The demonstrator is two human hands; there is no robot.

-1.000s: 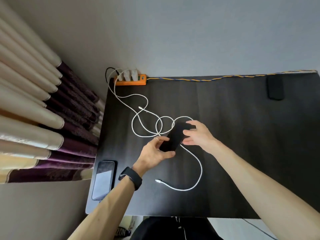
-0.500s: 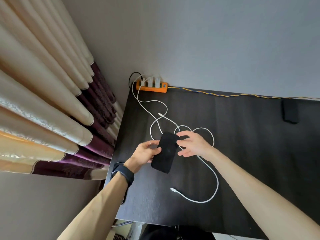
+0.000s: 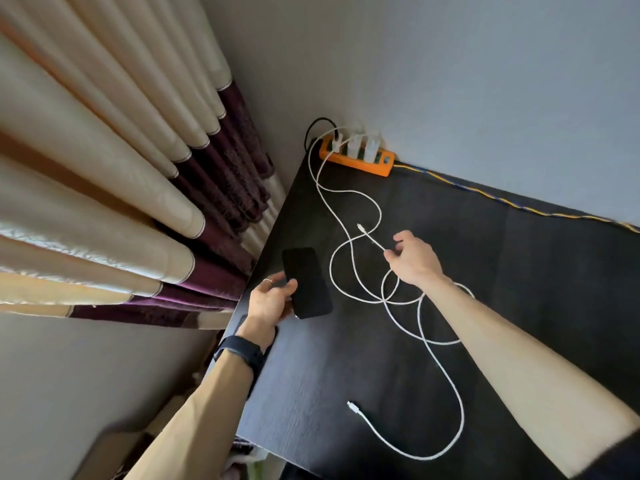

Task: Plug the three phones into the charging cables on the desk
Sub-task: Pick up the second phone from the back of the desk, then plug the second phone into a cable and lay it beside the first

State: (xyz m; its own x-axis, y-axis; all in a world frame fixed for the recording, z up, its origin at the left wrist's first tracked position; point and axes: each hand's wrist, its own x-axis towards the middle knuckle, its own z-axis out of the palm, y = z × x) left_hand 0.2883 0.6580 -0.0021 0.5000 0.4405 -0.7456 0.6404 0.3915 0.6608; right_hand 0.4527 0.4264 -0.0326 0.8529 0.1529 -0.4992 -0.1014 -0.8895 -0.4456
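My left hand (image 3: 270, 303) grips a black phone (image 3: 306, 282) by its lower left edge, screen dark, held just above the dark desk (image 3: 346, 358) near its left edge. My right hand (image 3: 415, 259) has thumb and fingertips pinched on a white charging cable (image 3: 372, 239), a short way behind its free plug (image 3: 360, 226). A second white cable loops across the desk, and its plug (image 3: 351, 405) lies loose near the front edge. All cables run to an orange power strip (image 3: 356, 157) in the back left corner. No other phone shows clearly.
Cream and purple curtains (image 3: 138, 202) hang close along the desk's left edge. A yellow-blue braided cord (image 3: 502, 199) runs along the back edge by the wall. The cable loops (image 3: 391, 299) overlap in the desk's middle, under my right forearm.
My right hand let go of the phone and moved back to the cable near its plug. My left hand carried the phone leftward. The view swung left, so the far right phone left the frame.
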